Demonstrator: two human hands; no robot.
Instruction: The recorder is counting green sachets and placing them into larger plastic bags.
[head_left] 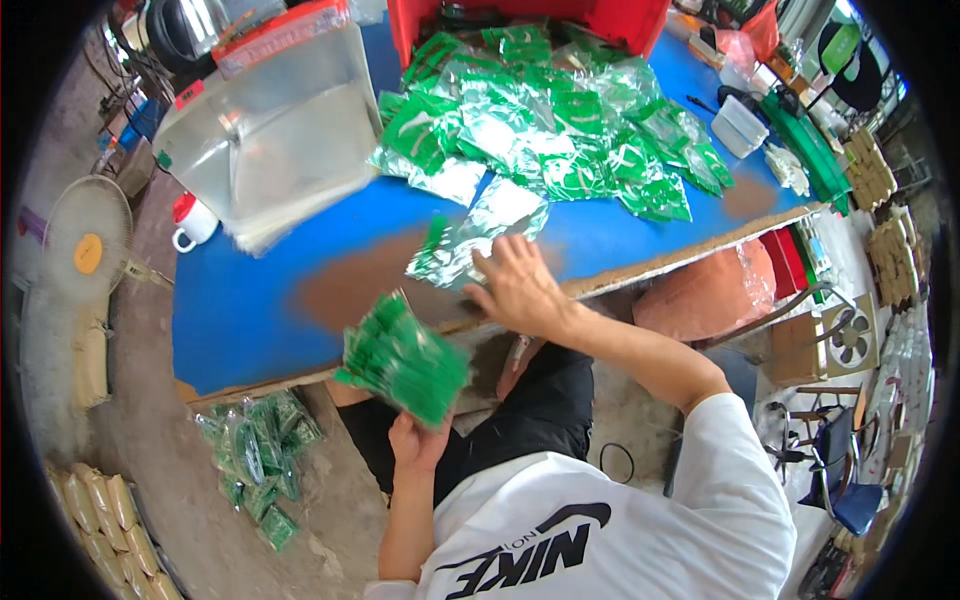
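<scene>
My left hand is closed around the lower end of a thick stack of green packets, held over my lap just off the table's front edge. My right hand reaches over that edge with its fingers stretched out and apart. Its fingertips are at a shiny clear-and-green plastic packet lying on the table; whether they press on it I cannot make out. Beyond it spreads a big heap of green and clear packets, spilling from a red bin.
The blue table has worn brown patches. A translucent plastic bin and a white mug with a red top stand at its left. Bundled green packets lie on the floor. Left stands a fan; right, a chair.
</scene>
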